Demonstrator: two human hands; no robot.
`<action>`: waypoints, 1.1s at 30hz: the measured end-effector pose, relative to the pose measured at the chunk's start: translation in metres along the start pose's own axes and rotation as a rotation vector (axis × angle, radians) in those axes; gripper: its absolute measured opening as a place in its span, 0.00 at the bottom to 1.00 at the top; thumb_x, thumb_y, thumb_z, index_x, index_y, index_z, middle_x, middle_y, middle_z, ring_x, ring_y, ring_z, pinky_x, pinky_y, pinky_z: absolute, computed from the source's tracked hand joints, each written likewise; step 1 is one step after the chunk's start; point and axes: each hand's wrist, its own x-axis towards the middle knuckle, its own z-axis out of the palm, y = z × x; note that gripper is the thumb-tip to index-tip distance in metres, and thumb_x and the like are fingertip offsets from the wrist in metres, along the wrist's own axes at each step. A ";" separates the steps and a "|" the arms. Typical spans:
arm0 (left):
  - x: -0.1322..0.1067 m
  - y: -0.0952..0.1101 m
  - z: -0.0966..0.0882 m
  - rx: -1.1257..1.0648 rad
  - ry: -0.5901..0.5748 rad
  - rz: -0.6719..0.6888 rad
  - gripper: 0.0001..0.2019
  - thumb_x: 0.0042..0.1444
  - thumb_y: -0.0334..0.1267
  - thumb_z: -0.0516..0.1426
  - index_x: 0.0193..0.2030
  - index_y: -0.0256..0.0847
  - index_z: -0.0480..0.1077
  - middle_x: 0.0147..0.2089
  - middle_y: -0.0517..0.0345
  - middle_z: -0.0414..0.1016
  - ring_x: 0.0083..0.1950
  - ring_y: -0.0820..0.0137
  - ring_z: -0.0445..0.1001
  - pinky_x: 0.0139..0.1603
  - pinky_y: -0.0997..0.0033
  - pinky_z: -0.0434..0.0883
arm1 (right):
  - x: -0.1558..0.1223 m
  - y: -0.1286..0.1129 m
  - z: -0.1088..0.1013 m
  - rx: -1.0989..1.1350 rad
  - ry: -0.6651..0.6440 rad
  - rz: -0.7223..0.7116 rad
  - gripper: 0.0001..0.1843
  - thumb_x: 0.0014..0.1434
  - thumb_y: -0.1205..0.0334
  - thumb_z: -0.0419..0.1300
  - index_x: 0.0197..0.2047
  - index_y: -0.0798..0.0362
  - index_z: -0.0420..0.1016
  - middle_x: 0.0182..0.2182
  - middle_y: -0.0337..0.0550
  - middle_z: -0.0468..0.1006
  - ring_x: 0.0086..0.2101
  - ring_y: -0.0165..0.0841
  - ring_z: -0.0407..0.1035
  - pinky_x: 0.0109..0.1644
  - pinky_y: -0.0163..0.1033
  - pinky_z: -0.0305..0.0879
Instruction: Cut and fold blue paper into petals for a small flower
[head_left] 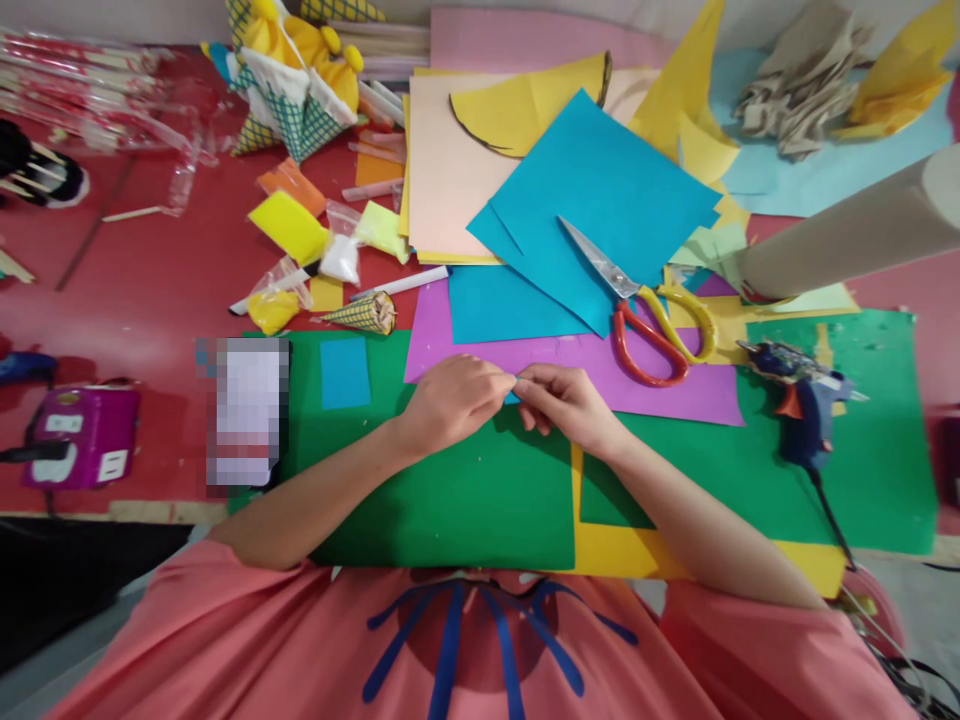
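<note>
My left hand [459, 398] and my right hand [564, 402] meet over the green sheet [457, 505], fingertips pinched together. Between them shows a bit of a small blue paper piece [512, 397]; most of it is hidden by the fingers. Left of my left hand a small blue paper rectangle [345, 372] lies flat on the green. Just beyond the hands is a purple sheet [551, 350]. Scissors [645, 315] with one red and one yellow handle rest, blades apart, on blue sheets [592, 190].
A glue gun [814, 415] lies at right, its cord running off the front edge. A large pale tube [855, 225] lies behind it. A phone-like blurred object [247, 410] and a purple box [84, 437] are at left. Bags of coloured clay [289, 228] and a small paper cone [367, 313] lie farther back.
</note>
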 end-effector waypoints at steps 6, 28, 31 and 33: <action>0.008 0.004 -0.001 -0.521 0.079 -0.585 0.05 0.57 0.38 0.58 0.35 0.40 0.69 0.29 0.62 0.75 0.29 0.77 0.74 0.29 0.80 0.69 | -0.003 0.005 0.000 -0.237 0.160 -0.213 0.18 0.58 0.52 0.60 0.46 0.55 0.67 0.26 0.38 0.76 0.21 0.25 0.68 0.23 0.29 0.63; 0.005 0.003 -0.001 -0.367 0.050 -0.449 0.01 0.55 0.33 0.59 0.33 0.40 0.73 0.32 0.61 0.80 0.33 0.75 0.78 0.35 0.80 0.72 | -0.001 0.000 -0.011 -0.452 0.181 -0.480 0.09 0.58 0.57 0.62 0.34 0.55 0.78 0.29 0.44 0.81 0.28 0.30 0.74 0.32 0.34 0.68; 0.006 0.003 -0.003 -0.300 0.059 -0.352 0.02 0.55 0.31 0.59 0.33 0.39 0.73 0.31 0.60 0.81 0.32 0.75 0.78 0.35 0.81 0.73 | -0.001 -0.003 -0.010 -0.313 0.183 -0.363 0.11 0.56 0.55 0.62 0.32 0.55 0.78 0.28 0.43 0.80 0.27 0.29 0.72 0.31 0.33 0.67; 0.006 0.002 -0.003 -0.280 0.062 -0.308 0.02 0.55 0.31 0.58 0.33 0.39 0.74 0.32 0.60 0.81 0.33 0.75 0.79 0.36 0.81 0.73 | -0.001 -0.004 -0.009 -0.214 0.180 -0.298 0.12 0.55 0.54 0.63 0.31 0.56 0.78 0.26 0.42 0.79 0.26 0.28 0.71 0.29 0.33 0.66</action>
